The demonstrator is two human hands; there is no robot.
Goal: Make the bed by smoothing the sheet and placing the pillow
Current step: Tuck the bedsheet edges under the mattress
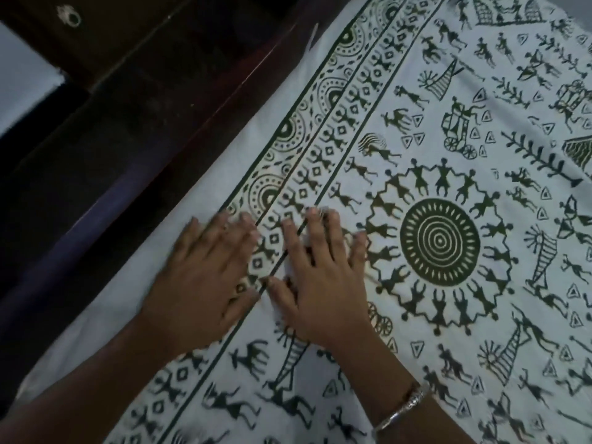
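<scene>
Dark wooden bed frame runs diagonally through the upper left of the frame; low light, some motion blur.

Sheet: white, dark figure print, fills the centre and right of the frame. Patterned border band runs parallel to the wood, with a plain white margin along the edge. Round motif sits right of centre.

Left hand: palm down, fingers spread, flat on the sheet over the border band at lower centre.
Right hand: palm down, fingers spread, flat on the sheet just beside the left one, thumbs nearly meeting. Neither hand pinches any cloth. Silver bangle on the right wrist.

Pillow: not in view.

Step in hand, by my reading: smoothing the sheet near the bed's edge. Cloth around the hands looks mostly flat; a faint crease may lie between them, but the blur makes that uncertain.

Next move likely calls for sliding both palms outward with even pressure, toward the margin and along the border, so slack goes off the edge and does not bunch. Pillow placement not yet done.
</scene>
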